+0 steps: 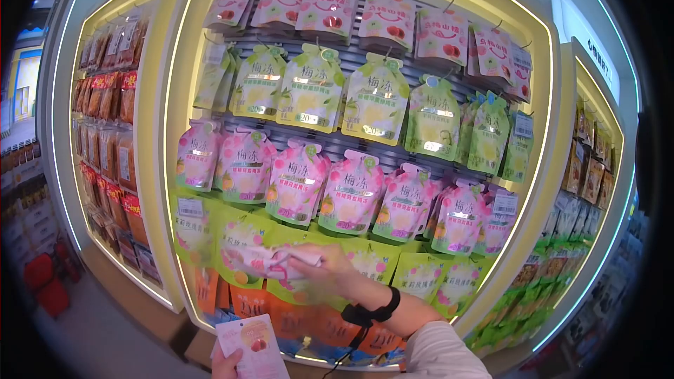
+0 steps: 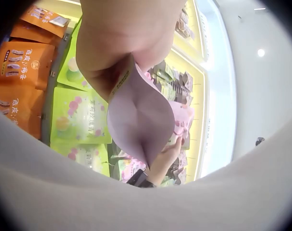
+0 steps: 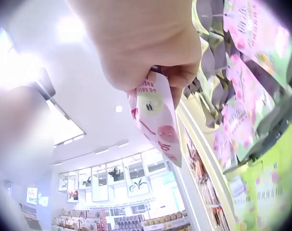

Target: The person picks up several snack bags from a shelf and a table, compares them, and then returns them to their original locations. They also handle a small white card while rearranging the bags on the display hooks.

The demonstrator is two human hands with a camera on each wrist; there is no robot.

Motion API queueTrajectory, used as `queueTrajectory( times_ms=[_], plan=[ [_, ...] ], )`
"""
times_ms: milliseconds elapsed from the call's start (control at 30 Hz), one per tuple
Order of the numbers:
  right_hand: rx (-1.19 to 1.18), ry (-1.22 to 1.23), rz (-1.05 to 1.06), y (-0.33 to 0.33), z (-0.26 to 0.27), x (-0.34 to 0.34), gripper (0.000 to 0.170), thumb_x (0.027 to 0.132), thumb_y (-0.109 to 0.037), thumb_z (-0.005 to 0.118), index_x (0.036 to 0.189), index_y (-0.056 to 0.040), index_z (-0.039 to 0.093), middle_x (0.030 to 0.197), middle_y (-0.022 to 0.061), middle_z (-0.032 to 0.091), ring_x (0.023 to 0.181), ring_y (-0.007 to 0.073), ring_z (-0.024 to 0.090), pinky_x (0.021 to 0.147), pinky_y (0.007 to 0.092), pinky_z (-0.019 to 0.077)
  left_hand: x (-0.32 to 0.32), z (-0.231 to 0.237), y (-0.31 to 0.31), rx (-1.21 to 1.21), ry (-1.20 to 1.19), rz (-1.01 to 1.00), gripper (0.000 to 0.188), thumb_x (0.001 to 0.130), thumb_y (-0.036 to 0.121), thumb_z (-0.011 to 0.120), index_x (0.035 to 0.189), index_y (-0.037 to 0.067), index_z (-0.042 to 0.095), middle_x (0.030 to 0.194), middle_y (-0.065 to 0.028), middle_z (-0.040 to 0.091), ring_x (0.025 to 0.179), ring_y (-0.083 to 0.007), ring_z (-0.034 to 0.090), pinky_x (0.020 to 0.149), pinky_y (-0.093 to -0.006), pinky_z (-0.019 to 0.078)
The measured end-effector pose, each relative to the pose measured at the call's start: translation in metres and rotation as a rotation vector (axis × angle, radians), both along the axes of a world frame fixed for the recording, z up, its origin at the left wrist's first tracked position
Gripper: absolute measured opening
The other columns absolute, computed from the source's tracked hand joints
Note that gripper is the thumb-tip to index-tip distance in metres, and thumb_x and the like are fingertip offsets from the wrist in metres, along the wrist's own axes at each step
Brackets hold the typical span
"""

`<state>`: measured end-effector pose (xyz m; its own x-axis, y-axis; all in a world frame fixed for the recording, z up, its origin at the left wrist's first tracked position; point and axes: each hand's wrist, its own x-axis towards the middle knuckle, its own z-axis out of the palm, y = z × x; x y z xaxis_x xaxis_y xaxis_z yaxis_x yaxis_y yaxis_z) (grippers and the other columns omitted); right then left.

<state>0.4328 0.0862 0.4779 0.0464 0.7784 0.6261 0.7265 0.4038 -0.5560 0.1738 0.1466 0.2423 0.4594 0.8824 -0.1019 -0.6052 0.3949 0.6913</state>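
Observation:
Low in the head view, my left hand (image 1: 226,365) holds a pale pink-and-white snack pouch (image 1: 256,344) with red fruit printed on it, pinching its left edge. The left wrist view shows the plain lilac underside of this pouch (image 2: 141,113) below the hand (image 2: 126,33). My right hand (image 1: 328,268) grips a second pink-and-white pouch (image 1: 263,261), blurred, in front of the green pouches (image 1: 372,258). Up close in the right wrist view, that pouch (image 3: 156,113) hangs bent from the curled fingers (image 3: 182,76). A black band (image 1: 386,305) circles the right wrist.
Pink plum-jelly pouches (image 1: 351,193) hang above the green row, with yellow-green pouches (image 1: 375,98) higher up. Pink-and-white pouches (image 1: 386,21) fill the top hooks. Orange pouches (image 1: 323,326) hang lowest. Lit shelf bays with packaged snacks (image 1: 116,154) flank this display.

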Motion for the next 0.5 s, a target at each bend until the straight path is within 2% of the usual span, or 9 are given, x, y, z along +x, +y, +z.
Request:
queueTrajectory(
  times_ms=[33, 67, 100, 133, 167, 200, 267, 400, 500],
  plan=[
    [0.181, 0.100, -0.063, -0.011, 0.036, 0.026, 0.020, 0.087, -0.020, 0.059, 0.096, -0.0024, 0.063, 0.075, 0.0009, 0.062, 0.067, 0.0082, 0.057, 0.058, 0.0264, 0.0456, -0.003, -0.001, 0.002, -0.005, 0.000, 0.013, 0.053, 0.084, 0.011, 0.055, 0.131, 0.000, 0.035, 0.121, -0.0179, 0.051, 0.106, -0.0325, 0.055, 0.091, -0.0430, 0.0461],
    [0.367, 0.381, -0.092, -0.018, 0.070, 0.052, 0.020, 0.088, -0.018, 0.058, 0.097, -0.0006, 0.061, 0.082, 0.0005, 0.062, 0.077, 0.0068, 0.057, 0.061, 0.0249, 0.0462, -0.004, -0.003, 0.004, -0.011, 0.001, 0.024, 0.052, 0.084, 0.010, 0.055, 0.131, 0.000, 0.035, 0.121, -0.0179, 0.051, 0.106, -0.0327, 0.055, 0.091, -0.0432, 0.0462],
    [0.733, 0.526, 0.063, -0.025, 0.121, 0.045, 0.022, 0.089, -0.018, 0.056, 0.102, -0.0003, 0.057, 0.085, 0.0018, 0.062, 0.076, 0.0060, 0.058, 0.059, 0.0240, 0.0464, -0.005, -0.005, 0.006, -0.016, 0.000, 0.034, 0.052, 0.084, 0.010, 0.055, 0.131, 0.000, 0.035, 0.121, -0.0179, 0.051, 0.106, -0.0328, 0.055, 0.091, -0.0434, 0.0462],
    [0.835, 0.647, 0.098, -0.034, 0.160, 0.061, 0.025, 0.090, -0.019, 0.055, 0.105, 0.0007, 0.054, 0.087, 0.0028, 0.062, 0.070, 0.0069, 0.060, 0.054, 0.0235, 0.0468, -0.005, -0.008, 0.009, -0.023, 0.001, 0.043, 0.052, 0.084, 0.010, 0.055, 0.131, 0.000, 0.035, 0.121, -0.0179, 0.051, 0.106, -0.0329, 0.055, 0.091, -0.0436, 0.0462],
    [0.871, 0.590, 0.054, -0.048, 0.192, 0.084, 0.024, 0.091, -0.021, 0.054, 0.102, 0.0000, 0.054, 0.085, 0.0033, 0.062, 0.063, 0.0079, 0.059, 0.049, 0.0205, 0.0452, -0.006, -0.011, 0.011, -0.031, 0.004, 0.052, 0.052, 0.084, 0.010, 0.055, 0.132, 0.000, 0.035, 0.121, -0.0178, 0.051, 0.106, -0.0330, 0.055, 0.091, -0.0438, 0.0463],
    [0.815, 0.495, 0.122, -0.063, 0.220, 0.127, 0.023, 0.088, -0.022, 0.058, 0.098, -0.0020, 0.055, 0.082, 0.0031, 0.062, 0.061, 0.0079, 0.059, 0.045, 0.0168, 0.0432, -0.007, -0.014, 0.012, -0.039, 0.006, 0.059, 0.052, 0.084, 0.010, 0.055, 0.132, 0.000, 0.035, 0.121, -0.0178, 0.051, 0.106, -0.0331, 0.055, 0.091, -0.0440, 0.0463],
    [0.929, 0.655, 0.044, -0.073, 0.271, 0.141, 0.023, 0.085, -0.022, 0.063, 0.098, -0.0035, 0.056, 0.080, 0.0021, 0.061, 0.059, 0.0077, 0.058, 0.042, 0.0155, 0.0419, -0.013, -0.026, 0.014, -0.080, 0.023, 0.064, 0.052, 0.087, 0.014, 0.053, 0.133, 0.001, 0.033, 0.123, -0.0186, 0.050, 0.106, -0.0348, 0.054, 0.090, -0.0472, 0.0464],
    [0.996, 0.627, 0.014, -0.081, 0.343, 0.171, 0.023, 0.081, -0.019, 0.067, 0.096, -0.0043, 0.057, 0.081, 0.0033, 0.061, 0.060, 0.0088, 0.058, 0.041, 0.0164, 0.0428, -0.018, -0.076, 0.026, -0.106, -0.029, 0.050, 0.050, 0.088, 0.018, 0.050, 0.133, 0.002, 0.033, 0.123, -0.0201, 0.049, 0.108, -0.0377, 0.053, 0.090, -0.0517, 0.0449],
    [1.006, 0.626, -0.044, -0.074, 0.370, 0.180, 0.021, 0.080, -0.017, 0.068, 0.093, -0.0050, 0.058, 0.081, 0.0045, 0.062, 0.061, 0.0099, 0.058, 0.043, 0.0178, 0.0441, -0.017, -0.078, 0.022, -0.101, -0.036, 0.049, 0.049, 0.089, 0.018, 0.050, 0.132, 0.002, 0.033, 0.123, -0.0200, 0.049, 0.108, -0.0365, 0.053, 0.090, -0.0503, 0.0455]
  ],
)
